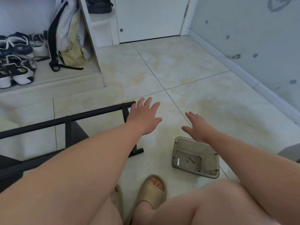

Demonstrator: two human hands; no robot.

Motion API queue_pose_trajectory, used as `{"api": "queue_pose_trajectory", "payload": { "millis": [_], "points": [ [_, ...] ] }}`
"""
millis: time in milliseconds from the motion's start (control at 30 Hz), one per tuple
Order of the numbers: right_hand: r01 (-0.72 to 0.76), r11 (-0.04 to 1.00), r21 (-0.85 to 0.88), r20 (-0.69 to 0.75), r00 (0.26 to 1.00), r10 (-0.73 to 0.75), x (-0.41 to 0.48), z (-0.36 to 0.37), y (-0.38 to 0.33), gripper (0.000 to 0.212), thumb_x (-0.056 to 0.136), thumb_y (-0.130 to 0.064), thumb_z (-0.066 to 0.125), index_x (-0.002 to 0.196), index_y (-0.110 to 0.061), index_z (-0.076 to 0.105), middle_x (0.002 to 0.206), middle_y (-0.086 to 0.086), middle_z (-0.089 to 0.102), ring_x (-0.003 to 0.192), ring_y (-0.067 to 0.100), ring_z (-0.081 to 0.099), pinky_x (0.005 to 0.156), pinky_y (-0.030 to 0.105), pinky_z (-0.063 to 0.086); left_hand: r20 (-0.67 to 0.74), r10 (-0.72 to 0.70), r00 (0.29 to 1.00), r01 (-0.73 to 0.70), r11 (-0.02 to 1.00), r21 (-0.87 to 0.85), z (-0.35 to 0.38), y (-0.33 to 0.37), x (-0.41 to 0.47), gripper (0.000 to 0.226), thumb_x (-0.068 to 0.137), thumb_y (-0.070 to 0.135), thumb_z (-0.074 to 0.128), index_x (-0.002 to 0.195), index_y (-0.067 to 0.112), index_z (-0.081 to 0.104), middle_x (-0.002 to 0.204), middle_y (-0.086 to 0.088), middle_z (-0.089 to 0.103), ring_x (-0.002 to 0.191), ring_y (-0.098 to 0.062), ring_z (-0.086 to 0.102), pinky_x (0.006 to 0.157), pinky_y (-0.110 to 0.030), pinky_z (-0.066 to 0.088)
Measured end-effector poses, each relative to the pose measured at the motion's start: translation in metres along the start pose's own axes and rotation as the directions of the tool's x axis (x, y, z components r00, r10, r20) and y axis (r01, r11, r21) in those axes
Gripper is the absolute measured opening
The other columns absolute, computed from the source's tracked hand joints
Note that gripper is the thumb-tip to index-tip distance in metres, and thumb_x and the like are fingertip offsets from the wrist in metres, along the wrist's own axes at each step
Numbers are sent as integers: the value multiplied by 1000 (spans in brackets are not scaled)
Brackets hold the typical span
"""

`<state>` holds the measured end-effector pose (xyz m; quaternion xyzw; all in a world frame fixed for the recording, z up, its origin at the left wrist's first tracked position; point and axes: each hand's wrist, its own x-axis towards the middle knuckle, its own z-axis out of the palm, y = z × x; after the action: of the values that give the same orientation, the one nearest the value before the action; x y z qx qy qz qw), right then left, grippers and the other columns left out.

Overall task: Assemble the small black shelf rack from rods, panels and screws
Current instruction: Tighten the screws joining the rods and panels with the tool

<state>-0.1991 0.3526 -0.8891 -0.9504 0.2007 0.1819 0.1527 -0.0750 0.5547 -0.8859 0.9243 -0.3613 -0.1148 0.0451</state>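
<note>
The black shelf rack (68, 120) lies on its side on the tiled floor at the left, with its top rod running from the left edge toward the centre. My left hand (144, 117) hovers with spread, straight fingers just right of the rack's far end and holds nothing. My right hand (198, 126) is stretched out flat over the floor, empty, just above the far rim of a grey plastic tray (209, 153). A few screws (191, 159) and a small white piece lie inside that tray.
My bare knees and tan slippers (152, 190) fill the bottom of the view. A low step with several sneakers (17, 59) and a backpack (69, 38) stands at the back left. A white door (151, 18) is ahead, and a wall (243, 38) runs along the right.
</note>
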Motion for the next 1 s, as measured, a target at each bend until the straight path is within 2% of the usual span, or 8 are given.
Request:
{"api": "queue_pose_trajectory", "payload": {
  "millis": [167, 267, 367, 467, 567, 700, 833, 1000],
  "points": [
    [-137, 990, -21, 103, 985, 138, -2, 40, 74, 62, 106, -36, 46, 161, -20, 21, 165, 5, 29, 150, 25, 28, 118, 36, 27, 50, 322, 945, -326, 940, 102, 38, 51, 23, 54, 102, 45, 39, 151, 24, 28, 165, -7, 12, 151, -28, 5, 118, -43, 17],
    [-207, 978, 1, 166, 965, 204, 7, 81, 104, 56, 106, -33, 47, 159, -22, 29, 158, 7, 42, 144, 28, 40, 112, 36, 34, 200, 505, 839, -538, 825, 172, 77, 71, 30, 52, 100, 45, 45, 144, 19, 39, 160, -8, 25, 149, -29, 14, 114, -43, 25],
    [-247, 968, 44, 231, 945, 230, 20, 121, 126, 51, 106, -31, 47, 155, -22, 36, 150, 6, 53, 138, 29, 48, 109, 36, 38, 376, 567, 733, -658, 732, 177, 117, 77, 34, 48, 98, 46, 48, 137, 19, 47, 152, -7, 39, 145, -27, 25, 111, -44, 32],
    [-281, 957, 69, 294, 923, 249, 32, 156, 142, 46, 104, -27, 48, 150, -18, 45, 144, 7, 58, 132, 28, 53, 106, 34, 41, 470, 583, 663, -710, 689, 147, 157, 80, 32, 46, 97, 47, 49, 133, 19, 52, 147, -6, 45, 142, -25, 29, 111, -45, 31],
    [-298, 952, 66, 335, 906, 260, 47, 186, 155, 43, 102, -26, 53, 144, -17, 53, 140, 9, 61, 129, 29, 55, 105, 36, 45, 503, 603, 619, -739, 663, 115, 191, 82, 29, 44, 97, 44, 50, 132, 17, 53, 147, -6, 47, 145, -25, 25, 118, -49, 19],
    [-267, 963, 36, 329, 913, 241, 69, 213, 162, 35, 97, -25, 60, 131, -15, 59, 132, 11, 62, 121, 33, 57, 99, 42, 49, 485, 607, 630, -728, 679, 95, 211, 83, 34, 35, 101, 38, 46, 129, 18, 54, 138, -6, 56, 142, -25, 28, 119, -52, 13],
    [-210, 978, -13, 251, 946, 206, 90, 231, 166, 30, 96, -22, 62, 121, -8, 57, 126, 17, 60, 116, 36, 57, 89, 39, 47, 452, 627, 635, -723, 688, 60, 222, 82, 36, 33, 101, 39, 44, 126, 20, 54, 129, -6, 61, 137, -27, 32, 118, -54, 14],
    [-222, 974, -39, 277, 935, 224, 96, 234, 164, 17, 92, -15, 57, 107, -6, 60, 114, 21, 65, 105, 38, 62, 80, 38, 49, 424, 643, 638, -733, 676, 77, 225, 82, 35, 32, 102, 41, 43, 123, 21, 55, 126, -3, 62, 136, -26, 33, 116, -53, 18]
  ]
}}
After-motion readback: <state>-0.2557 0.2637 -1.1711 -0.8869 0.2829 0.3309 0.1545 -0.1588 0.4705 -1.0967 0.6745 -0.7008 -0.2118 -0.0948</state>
